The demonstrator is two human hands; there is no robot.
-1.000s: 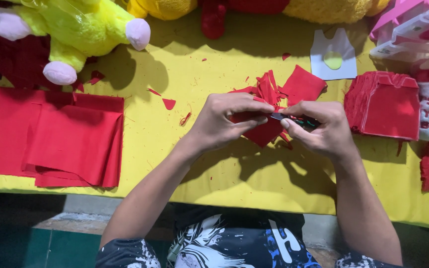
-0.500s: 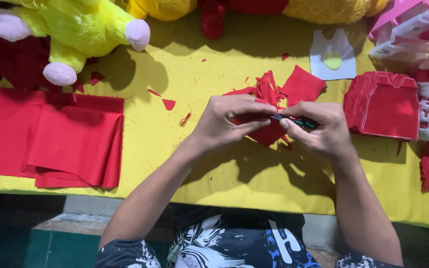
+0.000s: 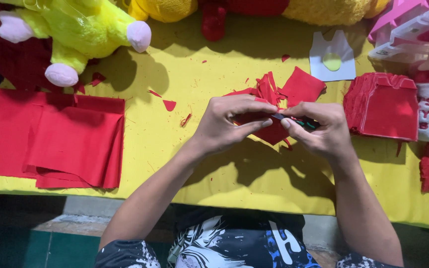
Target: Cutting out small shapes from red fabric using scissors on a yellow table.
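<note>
Both hands pinching shut: left hand (image 3: 227, 124) is gripping red cloth piece (image 3: 270, 133), right hand (image 3: 320, 131) at 3 o'clock is holding dark tool (image 3: 294, 120).

Pink-white boxes (image 3: 413, 25), far right corner

Red felt pieces (image 3: 274, 106) and red folded cloth (image 3: 70, 144) on a yellow tablecloth (image 3: 214, 64); lime-green, pink-pawed plush toy (image 3: 75, 30).

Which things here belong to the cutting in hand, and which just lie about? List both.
In hand:
left hand
right hand
small red fabric piece pinched between both
dark tool in the right hand
red offcuts behind the hands

Lying about:
folded red cloth
stack of cut red pieces
white template
yellow-green plush toy
</note>
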